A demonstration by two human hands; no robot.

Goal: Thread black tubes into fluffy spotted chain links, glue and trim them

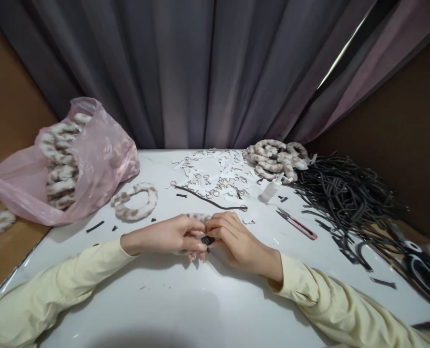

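"Where is the black piece (207, 239) sitting?"

"It is lying between the fingertips, at three o'clock from the left hand (180, 235) and nine o'clock from the right hand (236, 240). Both hands are pinching it, fingers closed, and partly covering it."

"And behind them?"

"A fluffy ring (196, 217) is showing at twelve o'clock, mostly hidden by the hands. I can't tell whether it is joining the black piece."

"What about the textures?"

"A loose ring (151, 198), plush and mottled white and brown, is resting at ten o'clock. Farther that way, a thin, crinkled pink bag (109, 150) is holding more plush. A slim black cord (207, 198) is stretching across twelve, with small metal and white bits (218, 179) scattering beyond it. A plush heap (273, 157) is sitting at one, a whitish bottle (271, 191) at two."

"Any edges to mind?"

"The snips (296, 224) are lying at three, points facing the hands. A tangle of cords (345, 193) is crowding past two, and scissors (423, 270) are resting toward four. The glossy white bench (146, 309) is spreading toward six, carrying a few specks; its far edge is meeting the curtain (186, 72)."
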